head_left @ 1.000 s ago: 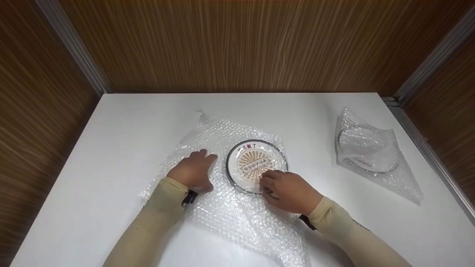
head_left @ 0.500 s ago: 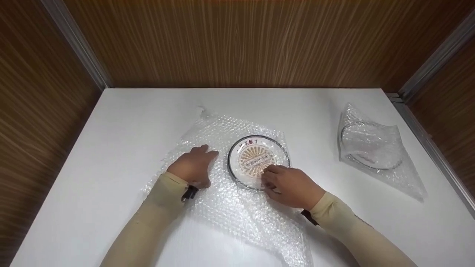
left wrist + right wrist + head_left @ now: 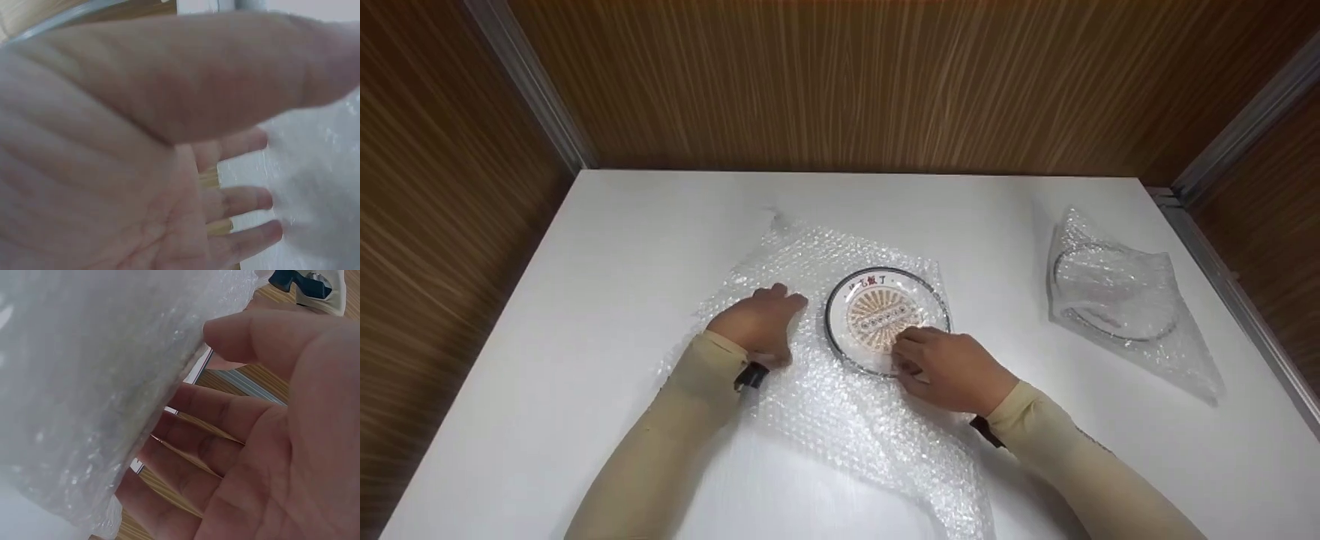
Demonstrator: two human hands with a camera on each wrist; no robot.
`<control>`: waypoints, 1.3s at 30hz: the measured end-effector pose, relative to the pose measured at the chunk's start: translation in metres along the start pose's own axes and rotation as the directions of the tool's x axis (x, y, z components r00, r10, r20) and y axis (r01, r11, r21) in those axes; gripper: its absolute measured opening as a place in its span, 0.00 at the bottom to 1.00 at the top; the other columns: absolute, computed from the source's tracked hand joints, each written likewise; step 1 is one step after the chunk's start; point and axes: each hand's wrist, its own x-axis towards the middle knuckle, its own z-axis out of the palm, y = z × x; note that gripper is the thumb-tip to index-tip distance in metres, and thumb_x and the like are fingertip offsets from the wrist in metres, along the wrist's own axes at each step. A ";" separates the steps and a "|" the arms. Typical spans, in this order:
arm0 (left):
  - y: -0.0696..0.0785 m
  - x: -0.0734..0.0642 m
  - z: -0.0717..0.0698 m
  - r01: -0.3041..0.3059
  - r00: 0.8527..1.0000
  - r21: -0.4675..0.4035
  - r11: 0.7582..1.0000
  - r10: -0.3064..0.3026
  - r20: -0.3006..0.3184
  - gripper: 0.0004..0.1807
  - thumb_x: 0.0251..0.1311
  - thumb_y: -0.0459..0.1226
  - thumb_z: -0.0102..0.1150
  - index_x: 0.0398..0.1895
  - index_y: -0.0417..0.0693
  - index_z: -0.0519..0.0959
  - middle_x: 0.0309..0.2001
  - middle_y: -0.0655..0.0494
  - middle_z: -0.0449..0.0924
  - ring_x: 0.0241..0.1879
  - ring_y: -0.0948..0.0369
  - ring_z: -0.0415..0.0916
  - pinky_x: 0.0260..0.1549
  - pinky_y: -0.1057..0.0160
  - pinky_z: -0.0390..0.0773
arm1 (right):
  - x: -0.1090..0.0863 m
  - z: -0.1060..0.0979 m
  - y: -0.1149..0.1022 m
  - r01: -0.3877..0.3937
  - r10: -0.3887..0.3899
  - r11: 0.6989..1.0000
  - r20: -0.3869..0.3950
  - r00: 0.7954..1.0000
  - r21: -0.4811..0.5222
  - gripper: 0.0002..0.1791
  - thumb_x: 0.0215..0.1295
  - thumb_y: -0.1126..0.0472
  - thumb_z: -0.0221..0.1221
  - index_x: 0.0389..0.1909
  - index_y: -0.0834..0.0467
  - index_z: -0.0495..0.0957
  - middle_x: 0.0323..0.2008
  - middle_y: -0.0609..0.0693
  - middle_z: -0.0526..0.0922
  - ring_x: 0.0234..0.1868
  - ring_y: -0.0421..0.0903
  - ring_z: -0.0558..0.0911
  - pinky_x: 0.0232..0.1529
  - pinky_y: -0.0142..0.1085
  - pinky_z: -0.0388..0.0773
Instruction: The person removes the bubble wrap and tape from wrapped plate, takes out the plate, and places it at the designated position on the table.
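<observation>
A round white plate [image 3: 851, 300] with a dark rim, orange sunburst pattern and red characters lies face up on a sheet of bubble wrap [image 3: 825, 420] in the head view. My right hand [image 3: 949, 367] is at the plate's near right rim, fingertips over its face. Seen from the right wrist, thumb and fingers [image 3: 185, 472] pinch the edge of the bubble wrap [image 3: 101, 382], with a sliver of white, dark-lined rim behind. My left hand [image 3: 757, 322] rests palm down on the wrap left of the plate, its fingers [image 3: 242, 199] extended and holding nothing.
A second dark-rimmed round item [image 3: 1117, 292] sits inside bubble wrap at the right of the white table [image 3: 660, 217]. Wood-grain panels [image 3: 840, 90] with metal corner strips [image 3: 529, 82] enclose the table's back and sides.
The head view has shifted a little, so table and objects appear slightly higher. Both hands keep nearly the same places relative to the plate and wrap.
</observation>
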 end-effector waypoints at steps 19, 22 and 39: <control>0.005 -0.003 0.002 -0.018 0.998 0.102 0.995 0.025 -0.066 0.42 0.43 0.38 0.81 0.63 0.40 0.70 0.57 0.35 0.70 0.54 0.40 0.70 0.48 0.45 0.81 | 0.008 -0.006 -0.016 0.046 -0.045 0.990 0.008 0.999 -0.134 0.10 0.62 0.67 0.64 0.25 0.53 0.75 0.24 0.46 0.75 0.23 0.45 0.76 0.20 0.42 0.76; 0.005 -0.007 0.005 -0.003 0.998 0.088 0.996 0.008 -0.056 0.43 0.44 0.40 0.81 0.65 0.40 0.70 0.59 0.33 0.69 0.56 0.39 0.70 0.51 0.44 0.80 | 0.008 -0.008 -0.014 0.048 -0.044 0.991 0.039 0.998 -0.122 0.09 0.58 0.68 0.64 0.25 0.53 0.75 0.24 0.45 0.75 0.23 0.45 0.77 0.20 0.42 0.76; 0.019 -0.039 0.028 0.059 0.988 0.124 0.991 -0.040 -0.149 0.44 0.41 0.50 0.83 0.56 0.34 0.73 0.47 0.34 0.74 0.48 0.38 0.74 0.47 0.42 0.79 | 0.020 -0.023 0.008 0.040 -0.032 0.999 0.267 0.963 -0.025 0.08 0.47 0.60 0.63 0.31 0.49 0.78 0.29 0.42 0.74 0.27 0.39 0.69 0.24 0.39 0.70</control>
